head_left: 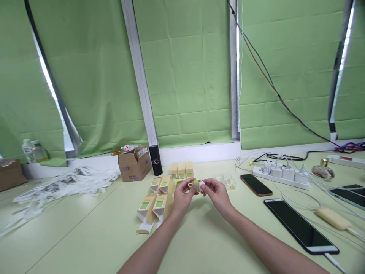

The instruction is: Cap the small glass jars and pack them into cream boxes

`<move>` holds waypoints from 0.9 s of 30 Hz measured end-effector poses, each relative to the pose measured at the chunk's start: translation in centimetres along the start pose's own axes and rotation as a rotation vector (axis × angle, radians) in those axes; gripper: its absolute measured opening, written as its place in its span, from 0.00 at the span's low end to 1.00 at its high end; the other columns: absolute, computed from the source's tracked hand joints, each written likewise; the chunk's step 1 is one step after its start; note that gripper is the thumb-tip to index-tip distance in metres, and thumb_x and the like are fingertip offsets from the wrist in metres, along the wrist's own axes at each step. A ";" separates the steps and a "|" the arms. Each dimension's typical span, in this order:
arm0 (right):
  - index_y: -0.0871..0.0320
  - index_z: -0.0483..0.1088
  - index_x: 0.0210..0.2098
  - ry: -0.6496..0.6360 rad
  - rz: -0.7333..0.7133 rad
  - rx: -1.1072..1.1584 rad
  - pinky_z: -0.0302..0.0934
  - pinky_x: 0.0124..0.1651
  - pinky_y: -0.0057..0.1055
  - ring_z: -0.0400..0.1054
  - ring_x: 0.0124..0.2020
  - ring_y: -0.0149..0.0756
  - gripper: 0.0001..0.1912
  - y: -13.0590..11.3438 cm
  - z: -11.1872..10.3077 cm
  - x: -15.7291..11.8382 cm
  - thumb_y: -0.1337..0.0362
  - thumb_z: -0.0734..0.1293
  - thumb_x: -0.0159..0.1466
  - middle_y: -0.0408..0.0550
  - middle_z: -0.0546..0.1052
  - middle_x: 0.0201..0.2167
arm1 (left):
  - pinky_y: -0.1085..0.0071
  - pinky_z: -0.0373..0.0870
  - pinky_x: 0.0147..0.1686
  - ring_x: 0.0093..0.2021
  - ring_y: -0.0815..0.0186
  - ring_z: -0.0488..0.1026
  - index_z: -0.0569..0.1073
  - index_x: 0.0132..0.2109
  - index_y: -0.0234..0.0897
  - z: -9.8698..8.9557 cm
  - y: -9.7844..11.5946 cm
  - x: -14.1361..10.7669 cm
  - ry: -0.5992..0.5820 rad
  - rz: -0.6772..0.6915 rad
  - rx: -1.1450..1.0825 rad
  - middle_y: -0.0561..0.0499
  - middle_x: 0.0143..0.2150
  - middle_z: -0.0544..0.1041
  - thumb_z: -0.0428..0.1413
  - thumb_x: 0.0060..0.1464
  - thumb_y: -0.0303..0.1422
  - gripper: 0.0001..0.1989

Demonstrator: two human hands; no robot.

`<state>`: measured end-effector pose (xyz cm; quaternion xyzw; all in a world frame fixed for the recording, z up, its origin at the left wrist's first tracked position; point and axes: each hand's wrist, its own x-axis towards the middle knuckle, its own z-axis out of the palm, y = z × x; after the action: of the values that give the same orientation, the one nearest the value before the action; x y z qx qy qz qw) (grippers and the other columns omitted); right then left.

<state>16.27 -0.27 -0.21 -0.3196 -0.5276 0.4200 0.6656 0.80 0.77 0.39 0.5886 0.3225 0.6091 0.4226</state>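
My left hand [184,193] and my right hand [216,192] meet over the table, fingers closed on a small green-and-white item [196,185]. The left fingers pinch its green end, beside a pale loop; the right fingers are at the white end. Its exact kind is too small to make out. Just left of my hands stand several cream cartons [159,205] with green windows, some with flaps open. Behind these is a row of three cream boxes [181,170]. Beyond my right hand lies a clear plastic tray [229,183] with small yellow-and-white pieces.
A brown cardboard box [134,164] and a black cylinder [155,160] stand at the back. White strips [68,184] are heaped at left. To the right lie a phone [256,185], a larger phone [300,225], a power strip [281,177] and loose cables.
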 end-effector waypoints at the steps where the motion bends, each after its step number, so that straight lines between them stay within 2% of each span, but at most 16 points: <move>1: 0.59 0.77 0.33 0.002 0.001 0.002 0.67 0.30 0.34 0.71 0.24 0.36 0.25 0.0 0.0 0.0 0.43 0.78 0.51 0.49 0.80 0.27 | 0.62 0.83 0.37 0.37 0.61 0.78 0.79 0.47 0.32 0.0 0.0 0.0 -0.005 0.007 0.011 0.44 0.40 0.80 0.69 0.47 0.47 0.26; 14: 0.58 0.75 0.32 0.015 0.000 -0.024 0.68 0.31 0.35 0.72 0.24 0.37 0.26 0.3 0.0 0.0 0.41 0.77 0.52 0.49 0.80 0.27 | 0.65 0.79 0.37 0.36 0.63 0.76 0.75 0.39 0.34 0.2 -0.6 -0.1 -0.043 0.030 0.051 0.47 0.37 0.78 0.69 0.48 0.46 0.21; 19: 0.58 0.75 0.32 0.021 0.018 -0.009 0.67 0.29 0.35 0.72 0.23 0.37 0.27 0.3 0.1 -0.1 0.40 0.77 0.51 0.48 0.79 0.25 | 0.65 0.79 0.36 0.36 0.63 0.76 0.75 0.41 0.35 0.3 -0.6 -0.4 -0.048 0.030 0.084 0.47 0.37 0.78 0.67 0.50 0.46 0.20; 23: 0.58 0.74 0.31 0.043 0.058 0.027 0.67 0.29 0.35 0.72 0.22 0.37 0.27 0.1 0.2 0.0 0.41 0.79 0.48 0.47 0.79 0.25 | 0.64 0.79 0.40 0.42 0.59 0.77 0.78 0.48 0.35 0.2 -0.4 -0.7 -0.036 0.050 0.145 0.42 0.44 0.79 0.68 0.49 0.43 0.22; 27: 0.58 0.74 0.31 0.048 0.086 0.073 0.69 0.31 0.36 0.73 0.23 0.37 0.28 0.3 0.2 0.1 0.42 0.80 0.46 0.47 0.79 0.27 | 0.62 0.78 0.49 0.50 0.56 0.76 0.78 0.50 0.37 0.6 -0.3 -0.8 0.014 0.092 0.143 0.41 0.55 0.74 0.70 0.47 0.37 0.23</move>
<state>16.02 -0.06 -0.40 -0.3274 -0.4816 0.4596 0.6705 1.37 0.13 -0.17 0.6273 0.3406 0.6073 0.3487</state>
